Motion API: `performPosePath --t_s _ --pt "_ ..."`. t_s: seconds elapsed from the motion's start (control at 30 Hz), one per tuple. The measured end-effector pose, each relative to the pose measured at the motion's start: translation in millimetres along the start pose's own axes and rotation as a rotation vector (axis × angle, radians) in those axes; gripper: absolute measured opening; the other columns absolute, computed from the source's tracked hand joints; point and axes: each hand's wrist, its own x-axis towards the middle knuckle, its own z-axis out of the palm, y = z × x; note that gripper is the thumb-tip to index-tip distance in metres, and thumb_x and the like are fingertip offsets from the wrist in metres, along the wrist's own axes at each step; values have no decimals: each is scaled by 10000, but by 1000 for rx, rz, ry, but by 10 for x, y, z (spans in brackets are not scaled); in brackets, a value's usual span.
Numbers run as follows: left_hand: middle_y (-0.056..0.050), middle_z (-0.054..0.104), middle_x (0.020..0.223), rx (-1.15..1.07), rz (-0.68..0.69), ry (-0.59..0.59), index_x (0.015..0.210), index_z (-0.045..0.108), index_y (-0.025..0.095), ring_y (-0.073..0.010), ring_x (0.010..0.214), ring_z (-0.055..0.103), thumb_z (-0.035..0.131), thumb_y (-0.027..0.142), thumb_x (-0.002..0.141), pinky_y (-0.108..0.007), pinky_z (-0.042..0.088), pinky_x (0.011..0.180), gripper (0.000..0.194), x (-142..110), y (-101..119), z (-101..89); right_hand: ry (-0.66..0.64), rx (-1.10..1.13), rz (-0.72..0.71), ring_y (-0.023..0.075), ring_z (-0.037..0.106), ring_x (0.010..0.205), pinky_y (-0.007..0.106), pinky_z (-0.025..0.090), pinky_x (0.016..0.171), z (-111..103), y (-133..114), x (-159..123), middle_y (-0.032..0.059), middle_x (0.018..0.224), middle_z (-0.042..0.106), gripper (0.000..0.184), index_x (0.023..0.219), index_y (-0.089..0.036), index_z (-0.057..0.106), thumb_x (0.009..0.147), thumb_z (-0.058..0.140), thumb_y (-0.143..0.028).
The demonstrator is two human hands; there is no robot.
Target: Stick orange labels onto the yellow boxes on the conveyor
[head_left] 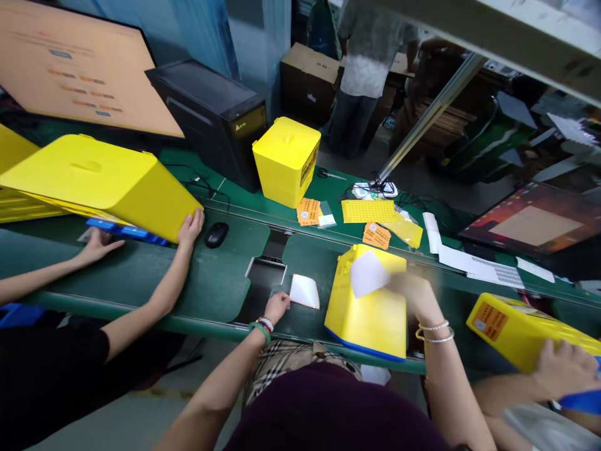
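Yellow box (365,313), contents hidden, sits under the right hand (413,293), blurred on my feed, touching a white sheet (369,273); left hand (277,307) lies open, empty, beside a white card (304,291).

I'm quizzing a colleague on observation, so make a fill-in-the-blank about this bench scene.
1. The right hand holds a white sheet over a ____ box with a blue edge.
2. The left hand rests on a ____ workbench.
3. Silver bangles circle the ____ wrist.
4. Near a co-worker's hand sits a ____ computer mouse.

Missing words: yellow; green; right; black.
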Motion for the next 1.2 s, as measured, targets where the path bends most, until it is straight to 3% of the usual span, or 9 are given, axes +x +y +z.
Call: performPosePath --t_s 0.13,0.23,0.33,0.47,0.63,0.87,1.0,1.1,1.2 --pt "-161 695 884 72 -65 67 903 609 116 -311 943 670 608 255 757 -406 470 862 202 -135 15 2 91 -65 -101 204 688 759 341 575 721 -21 -115 -89 69 790 740 317 819 -184 713 837 578 -470" --pt "-198 627 1191 -43 78 75 1180 553 115 -300 1183 572 604 332 809 -418 417 1006 433 -420 398 -10 140 -187 -206 212 694 795 356 564 768 217 -240 -249 70 868 744 250 884 -204 713 870 558 -400" --pt "-144 558 1349 -609 295 -197 1344 462 213 -244 1251 537 469 474 919 -400 450 1013 499 -822 1000 10 71 -282 -359 228 690 854 378 544 817 624 -381 -447 70 925 740 199 917 -227 715 900 530 -300" --pt "-141 582 1331 -1073 288 -473 1285 537 193 -248 1184 588 431 475 956 -407 502 971 447 -1250 1591 88 -80 -178 -499 217 666 932 373 531 863 898 -401 -628 58 974 729 166 952 -249 711 902 555 -274" --pt "-129 564 1363 -1090 205 -464 1311 517 211 -260 1103 642 514 416 941 -426 532 942 423 -1426 1702 179 275 108 -147 250 627 1008 422 516 866 526 10 -619 106 1082 689 328 1060 -212 665 833 635 -448" --pt "-145 579 1330 -898 187 -558 1292 531 200 -262 1062 655 505 473 929 -393 554 868 455 -1443 1859 320 221 500 76 182 608 722 321 498 699 243 333 -692 41 736 673 351 723 -179 647 712 717 -522" --pt "-112 611 1259 -713 313 -372 1224 543 211 -221 1102 605 570 461 889 -338 526 870 419 -1265 1960 434 341 513 102 183 600 717 319 499 684 149 412 -724 38 729 667 313 720 -188 642 718 701 -496" --pt "-62 659 1014 -607 421 -137 1000 587 177 -167 946 610 656 409 818 -287 499 827 303 -1055 2069 540 430 537 137 193 608 739 324 504 691 66 523 -655 49 761 683 295 714 -190 645 702 703 -479" --pt "-22 632 836 -538 475 -75 829 578 171 -140 798 582 653 393 799 -264 485 751 236 -840 2214 650 440 587 169 193 614 728 318 500 667 9 658 -505 50 783 695 304 724 -190 642 678 714 -482"
